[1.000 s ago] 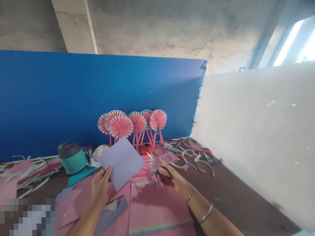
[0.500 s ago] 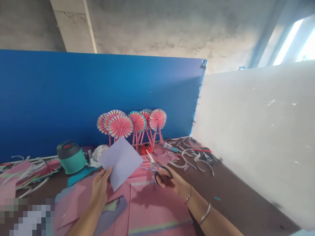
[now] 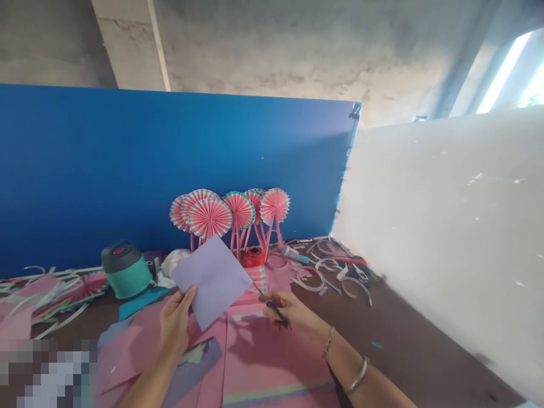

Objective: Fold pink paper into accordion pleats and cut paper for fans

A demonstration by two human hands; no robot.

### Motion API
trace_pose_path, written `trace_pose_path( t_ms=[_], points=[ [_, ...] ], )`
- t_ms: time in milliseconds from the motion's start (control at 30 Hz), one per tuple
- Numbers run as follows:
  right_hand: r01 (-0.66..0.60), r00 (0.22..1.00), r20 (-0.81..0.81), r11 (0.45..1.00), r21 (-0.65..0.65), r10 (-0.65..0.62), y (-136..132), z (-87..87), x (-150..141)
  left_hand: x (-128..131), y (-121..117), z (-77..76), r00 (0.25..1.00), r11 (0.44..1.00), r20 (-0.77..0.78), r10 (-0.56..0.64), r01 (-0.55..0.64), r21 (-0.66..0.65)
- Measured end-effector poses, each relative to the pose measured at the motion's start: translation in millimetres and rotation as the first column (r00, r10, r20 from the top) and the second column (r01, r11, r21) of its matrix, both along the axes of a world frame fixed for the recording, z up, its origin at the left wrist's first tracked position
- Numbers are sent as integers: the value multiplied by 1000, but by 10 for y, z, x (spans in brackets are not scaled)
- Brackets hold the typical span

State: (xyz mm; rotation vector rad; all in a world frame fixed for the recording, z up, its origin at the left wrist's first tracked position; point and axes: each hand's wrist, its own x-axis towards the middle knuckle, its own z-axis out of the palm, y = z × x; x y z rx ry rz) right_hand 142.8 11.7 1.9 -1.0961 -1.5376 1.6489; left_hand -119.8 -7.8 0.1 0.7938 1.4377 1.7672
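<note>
My left hand (image 3: 176,317) pinches the lower left edge of a lilac square of paper (image 3: 211,280), held up in front of me above the table. Its right corner lies close to the blades of black-handled scissors (image 3: 276,310), which my right hand (image 3: 295,311) grips. The scissors are seen nearly edge-on, so I cannot tell how far the blades are apart. Beneath both hands lie large pink paper sheets (image 3: 272,357), with a striped border along the near edge. Purple paper (image 3: 187,379) and pale green scraps lie by my left forearm.
Several pink pleated paper fans (image 3: 210,218) on sticks lean against the blue panel (image 3: 127,158). A teal container with a dark lid (image 3: 125,272) stands at the left, near paper strips. To the right are curled white strips (image 3: 310,277), a glue tube (image 3: 296,255) and a white wall (image 3: 446,215).
My right hand has turned the scissors from facing me to nearly edge-on, bringing the blades nearer the right corner of the lilac paper. My left hand keeps its grip.
</note>
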Motion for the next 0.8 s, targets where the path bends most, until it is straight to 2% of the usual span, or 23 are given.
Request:
trace_pose_path(
  t_ms=[100, 300, 467, 700, 800],
  points=[
    [4, 1000, -19, 1000, 5, -4, -13, -41, -45, -19, 35, -50, 1000, 1000, 6, 8, -8, 19],
    [14, 1000, -6, 999, 38, -14, -46, 45, -55, -22, 63, -97, 1000, 1000, 6, 20, -20, 18],
    [20, 1000, 3, 999, 29, -20, -42, 17, -60, -22, 70, -115, 1000, 999, 26, -12, 12, 31],
    [18, 1000, -11, 999, 44, -18, -33, 3, -72, 32, 37, -60, 1000, 1000, 17, -5, 5, -6],
    [15, 1000, -5, 999, 40, -15, -33, 3, -70, 63, 16, -30, 998, 1000, -64, 22, -22, 10]
  ],
)
